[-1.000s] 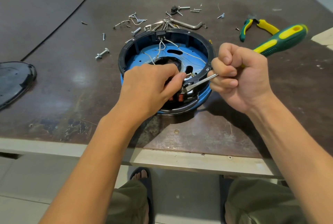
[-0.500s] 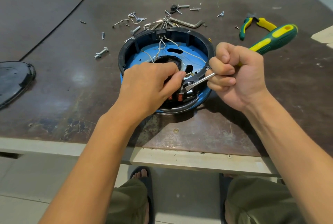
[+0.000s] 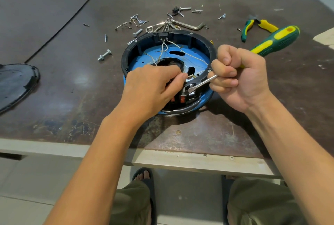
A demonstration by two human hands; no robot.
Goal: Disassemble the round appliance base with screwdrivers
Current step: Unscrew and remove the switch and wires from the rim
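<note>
Clenching the screwdriver (image 3: pixel 271 43) in a full fist, the right hand (image 3: pixel 242 78) chokes up where handle meets shaft; the green-and-yellow handle sticks out up and to the right, the bare shaft runs down and left. Its flat tip sits at the near rim of the base (image 3: pixel 169 72), on the black switch block (image 3: pixel 182 96) with its two red rockers. The left hand (image 3: pixel 153 89) is closed in a pinch just beside that tip, thumb and forefinger on a white wire (image 3: pixel 188 75) or terminal; exactly what it holds is hidden under the fingers.

The base rests upright on the table (image 3: pixel 54 83), close to the near edge, between both hands, its black ring around a blue plate with white leads crossing it. The tool's long axis points across the rim toward the left hand, so any prying push would likely drive the blade straight at those fingers; a slip looks like the main risk.

Farther back lie loose screws (image 3: pixel 104 55), a hex key (image 3: pixel 188 25) and pliers (image 3: pixel 256 26); a black cover (image 3: pixel 16 83) sits far left
</note>
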